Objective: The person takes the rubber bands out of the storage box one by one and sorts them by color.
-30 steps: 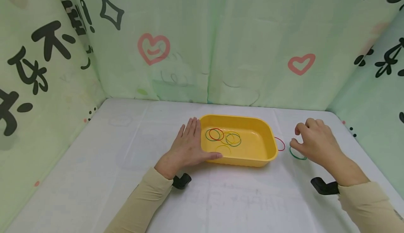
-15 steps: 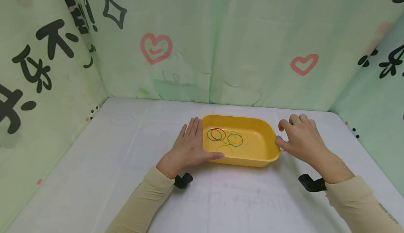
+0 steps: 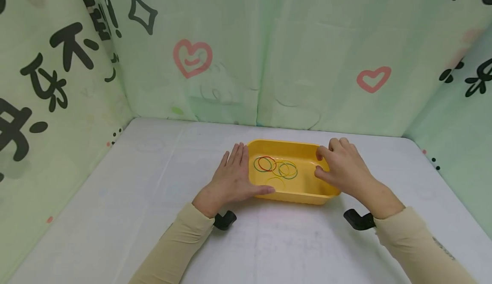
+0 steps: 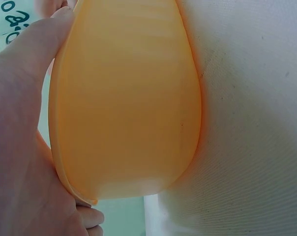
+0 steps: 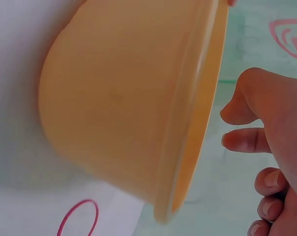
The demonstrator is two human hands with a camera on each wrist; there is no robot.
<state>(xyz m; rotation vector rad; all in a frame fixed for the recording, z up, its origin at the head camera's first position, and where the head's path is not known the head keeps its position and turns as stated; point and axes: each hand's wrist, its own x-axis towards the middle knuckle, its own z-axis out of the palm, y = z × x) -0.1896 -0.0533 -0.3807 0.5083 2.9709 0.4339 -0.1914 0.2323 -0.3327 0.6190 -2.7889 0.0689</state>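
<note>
The left hand [image 3: 232,180] lies with straight fingers along the left end of a yellow plastic tray [image 3: 296,198] on the white-covered bench [image 3: 284,241], its thumb along the near rim. Inside the tray, towards that end, thin red, green and yellow rubber bands [image 3: 275,164] lie mostly overlapping. The right hand [image 3: 346,168] hangs over the tray's right end, fingers bent, thumb and forefinger apart, nothing visible between them. Beside the outer wall, a red rubber band [image 5: 87,200] lies on the bench.
</note>
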